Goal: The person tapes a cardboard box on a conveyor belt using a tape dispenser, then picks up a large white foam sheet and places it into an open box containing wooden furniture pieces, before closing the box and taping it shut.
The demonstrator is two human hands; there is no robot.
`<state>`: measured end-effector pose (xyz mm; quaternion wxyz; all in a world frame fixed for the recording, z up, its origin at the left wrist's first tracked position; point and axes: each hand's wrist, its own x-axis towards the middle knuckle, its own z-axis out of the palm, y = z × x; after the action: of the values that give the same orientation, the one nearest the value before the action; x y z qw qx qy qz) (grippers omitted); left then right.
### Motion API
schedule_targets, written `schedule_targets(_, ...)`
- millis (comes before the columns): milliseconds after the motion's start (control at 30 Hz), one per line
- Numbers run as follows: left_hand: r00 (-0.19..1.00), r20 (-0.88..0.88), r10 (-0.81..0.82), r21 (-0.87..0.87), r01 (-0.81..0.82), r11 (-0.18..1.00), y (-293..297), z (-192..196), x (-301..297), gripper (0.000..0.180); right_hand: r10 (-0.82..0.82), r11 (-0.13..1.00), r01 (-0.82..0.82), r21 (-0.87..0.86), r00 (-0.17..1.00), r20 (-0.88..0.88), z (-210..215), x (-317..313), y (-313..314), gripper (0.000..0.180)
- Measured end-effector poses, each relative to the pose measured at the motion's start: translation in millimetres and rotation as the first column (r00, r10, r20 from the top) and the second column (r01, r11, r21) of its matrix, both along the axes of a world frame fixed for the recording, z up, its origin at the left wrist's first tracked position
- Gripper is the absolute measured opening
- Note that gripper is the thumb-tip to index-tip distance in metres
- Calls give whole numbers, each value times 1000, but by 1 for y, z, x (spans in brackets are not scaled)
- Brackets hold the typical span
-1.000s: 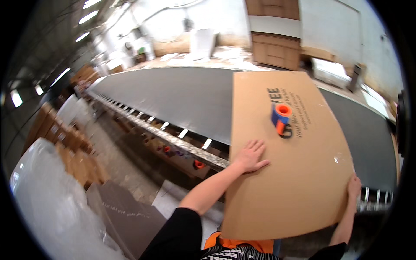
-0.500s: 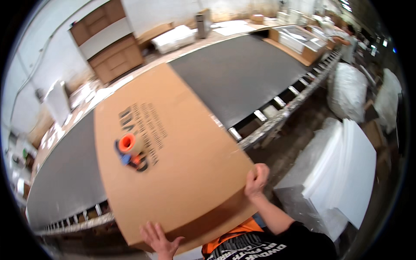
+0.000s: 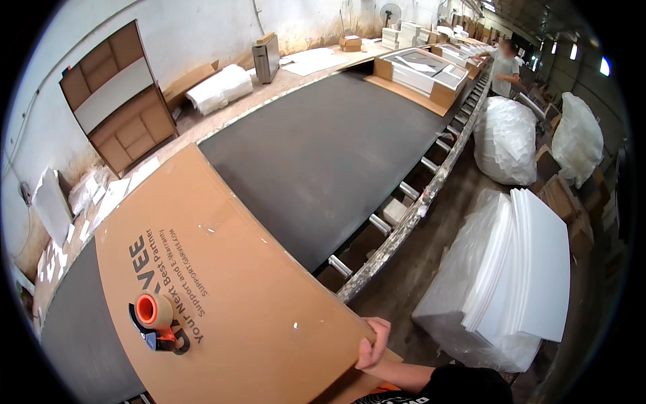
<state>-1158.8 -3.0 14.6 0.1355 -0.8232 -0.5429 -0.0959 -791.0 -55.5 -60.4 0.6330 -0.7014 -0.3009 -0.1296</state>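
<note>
A large brown cardboard box (image 3: 262, 289) lies flat across the dark conveyor belt (image 3: 323, 155), its near end jutting over the roller edge toward the person. The person's right hand (image 3: 375, 345) is at the near right corner of the box, its grip clenched on the cardboard edge with the fingers bent and the thumb to the left; a black sleeve (image 3: 468, 385) covers the upper part of that arm. The left hand is outside the view, so I cannot tell what its grip is doing. On top of the box, toward its left side, sits a tape dispenser (image 3: 160, 328) with an orange core, a roll of clear tan tape and a blue and orange body, resting over the dark printing. Short metal rollers (image 3: 377, 224) show along the right edge of the belt, beside a worn, speckled rail (image 3: 441, 176). Farther up the belt an open carton (image 3: 444, 94) holds a white and grey framed piece, and a co-worker (image 3: 503, 73) in a pale shirt stands to the right of the line. On the right, a stack of white foam sheets (image 3: 542, 259) leans beside clear plastic wrapping, with two bulging plastic bundles (image 3: 505, 145) behind it. On the left, a brown panelled cabinet (image 3: 116, 97) stands by the white wall (image 3: 202, 30); to its right are a white wrapped package (image 3: 222, 89) and an upright grey box (image 3: 266, 60).
</note>
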Motion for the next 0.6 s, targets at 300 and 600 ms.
schedule_targets(300, 989, 7, -146, -149, 146, 978, 91, 3, 48, 91, -5, 998, -1, 64, 996, 89, -16, 32, 93, 41)
schedule_targets(600, 986, 20, -167, 21, 166, 986, 83, 3, 41, 73, 365, 930, 17, 366, -134, -921, -102, 23, -49, 42)
